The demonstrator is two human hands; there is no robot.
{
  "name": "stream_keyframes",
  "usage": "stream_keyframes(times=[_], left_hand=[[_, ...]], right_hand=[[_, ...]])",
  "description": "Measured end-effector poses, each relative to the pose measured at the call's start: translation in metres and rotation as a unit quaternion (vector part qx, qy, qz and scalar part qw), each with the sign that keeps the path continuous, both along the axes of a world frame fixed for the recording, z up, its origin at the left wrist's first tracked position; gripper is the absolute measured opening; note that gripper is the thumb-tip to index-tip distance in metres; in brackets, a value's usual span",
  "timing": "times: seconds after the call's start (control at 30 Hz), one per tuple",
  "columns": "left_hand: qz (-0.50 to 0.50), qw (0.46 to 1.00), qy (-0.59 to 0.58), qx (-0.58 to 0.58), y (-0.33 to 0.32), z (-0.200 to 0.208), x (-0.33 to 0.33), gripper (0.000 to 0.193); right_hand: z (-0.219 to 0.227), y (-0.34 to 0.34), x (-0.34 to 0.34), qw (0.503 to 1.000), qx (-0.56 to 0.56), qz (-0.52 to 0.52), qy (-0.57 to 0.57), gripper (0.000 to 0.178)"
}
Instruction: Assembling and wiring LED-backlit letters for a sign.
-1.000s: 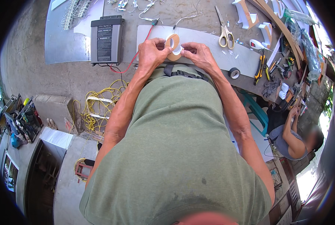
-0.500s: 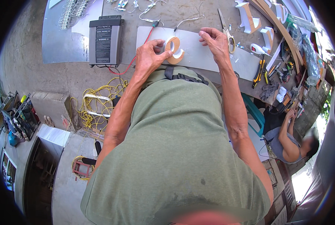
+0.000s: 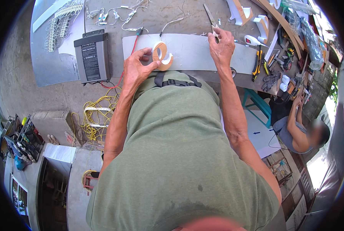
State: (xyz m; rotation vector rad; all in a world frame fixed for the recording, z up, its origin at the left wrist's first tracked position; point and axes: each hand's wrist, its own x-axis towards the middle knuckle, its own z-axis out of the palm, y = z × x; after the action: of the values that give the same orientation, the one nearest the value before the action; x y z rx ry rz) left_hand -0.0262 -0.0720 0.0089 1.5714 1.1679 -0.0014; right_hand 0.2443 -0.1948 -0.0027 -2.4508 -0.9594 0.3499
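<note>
A small curved piece with white sides and a brown face (image 3: 162, 48), shaped like a letter, sits on the pale sheet (image 3: 191, 52) close to my waist. My left hand (image 3: 137, 69) pinches its left side, the thumb lying on its lower part. Over to the right, my right hand (image 3: 222, 48) has its fingers bent round the handles of the scissors (image 3: 210, 14). The blades point away from me on the table. The hand hides much of the handles.
A dark power supply box (image 3: 92, 57) stands left, its red wire running by my left hand. Beyond lie light strings (image 3: 116, 15). At right are more curved pieces (image 3: 239, 12), a hot glue gun (image 3: 253, 40), yellow-black cutters (image 3: 258, 65) and a seated person (image 3: 295, 129).
My right hand has moved from over the sheet onto the scissors' handles. My left hand still holds the curved piece. The whole view has shifted, so things appear further left.
</note>
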Motion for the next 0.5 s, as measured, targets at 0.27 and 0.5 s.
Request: stream_keyframes(times=[0.27, 0.5], left_hand=[[-0.027, 0.999, -0.011, 0.03, -0.001, -0.002, -0.001, 0.06], [-0.013, 1.0, -0.007, 0.003, -0.004, 0.003, 0.005, 0.056]], right_hand=[[-0.021, -0.021, 0.014, 0.985, -0.097, 0.041, -0.137, 0.059], [-0.024, -0.026, 0.011, 0.988, -0.056, 0.054, -0.13, 0.053]])
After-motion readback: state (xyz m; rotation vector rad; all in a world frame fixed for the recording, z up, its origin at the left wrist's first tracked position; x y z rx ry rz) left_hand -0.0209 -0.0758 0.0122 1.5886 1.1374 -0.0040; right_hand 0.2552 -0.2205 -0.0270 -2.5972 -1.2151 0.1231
